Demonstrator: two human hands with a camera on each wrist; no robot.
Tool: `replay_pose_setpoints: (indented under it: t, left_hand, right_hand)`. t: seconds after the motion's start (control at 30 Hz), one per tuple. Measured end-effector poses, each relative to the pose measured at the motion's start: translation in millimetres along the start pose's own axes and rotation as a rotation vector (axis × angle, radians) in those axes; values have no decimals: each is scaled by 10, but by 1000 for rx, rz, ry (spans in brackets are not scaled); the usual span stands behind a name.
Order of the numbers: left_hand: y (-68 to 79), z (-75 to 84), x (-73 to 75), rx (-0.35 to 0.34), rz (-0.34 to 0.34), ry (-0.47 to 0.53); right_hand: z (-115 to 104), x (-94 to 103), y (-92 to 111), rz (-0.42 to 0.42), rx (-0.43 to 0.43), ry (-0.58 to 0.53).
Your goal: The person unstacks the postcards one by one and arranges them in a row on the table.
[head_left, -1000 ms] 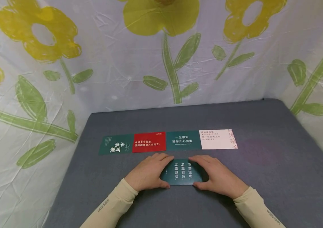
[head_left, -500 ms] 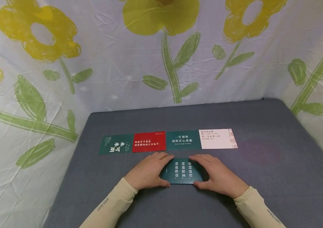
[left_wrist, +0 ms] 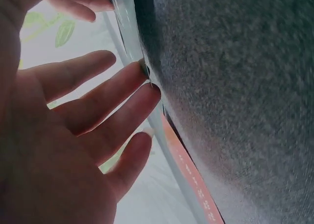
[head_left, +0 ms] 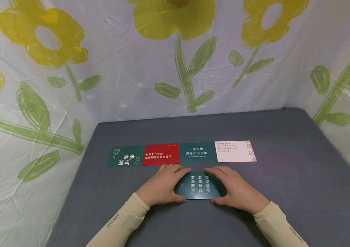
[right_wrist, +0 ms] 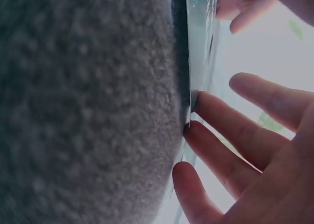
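In the head view, a dark green card (head_left: 199, 185) with white sideways lettering is at the front middle. My left hand (head_left: 162, 185) grips its left end, thumb at the near edge and fingers at the far edge. On the right end, my right hand (head_left: 235, 188) holds it the same way. Seen from the left wrist, fingertips of the left hand (left_wrist: 93, 106) meet the card's edge (left_wrist: 128, 27). The right wrist view has fingertips of the right hand (right_wrist: 245, 140) against the card's edge (right_wrist: 200, 37), with dark shadow beneath it.
Behind the hands lies a row of cards: green (head_left: 125, 156), red (head_left: 161, 154), green (head_left: 198, 159) and pale pink (head_left: 236, 154). They lie on a grey cloth-covered table (head_left: 301, 192). A flower-printed curtain (head_left: 116, 85) borders the table's back and sides.
Both hands and the green card between them have shifted very slightly to the right. The row of cards keeps its arrangement.
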State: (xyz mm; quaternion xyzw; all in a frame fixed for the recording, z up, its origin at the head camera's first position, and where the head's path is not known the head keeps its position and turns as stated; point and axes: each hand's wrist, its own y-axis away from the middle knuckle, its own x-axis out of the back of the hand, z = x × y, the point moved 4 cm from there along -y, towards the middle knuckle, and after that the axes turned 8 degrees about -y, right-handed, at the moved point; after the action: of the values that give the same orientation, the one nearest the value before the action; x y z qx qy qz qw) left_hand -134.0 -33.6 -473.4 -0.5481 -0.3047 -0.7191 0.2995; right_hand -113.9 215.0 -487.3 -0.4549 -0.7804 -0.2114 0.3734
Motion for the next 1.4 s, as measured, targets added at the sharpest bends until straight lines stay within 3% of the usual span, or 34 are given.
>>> replay_pose_setpoints:
  t: [0.23,0.4,0.57,0.93,1.4]
  left_hand:
    - [-87,92,-30,-24,45,-20]
    - [-252,185,-35,-42,55,-24]
    - [-546,336,-19,-61,57,-51]
    - [-1295,786,65,-55,103,-98]
    - [-2110,1100,-23,-61,102,-98]
  right_hand:
    - [50,122,30,7,18,27]
    - [178,222,89,11,1,43]
    - [373,393,179,38,-20,71]
    - [834,1023,260,47,-137,76]
    - [1423,1440,313,28,-273,-20]
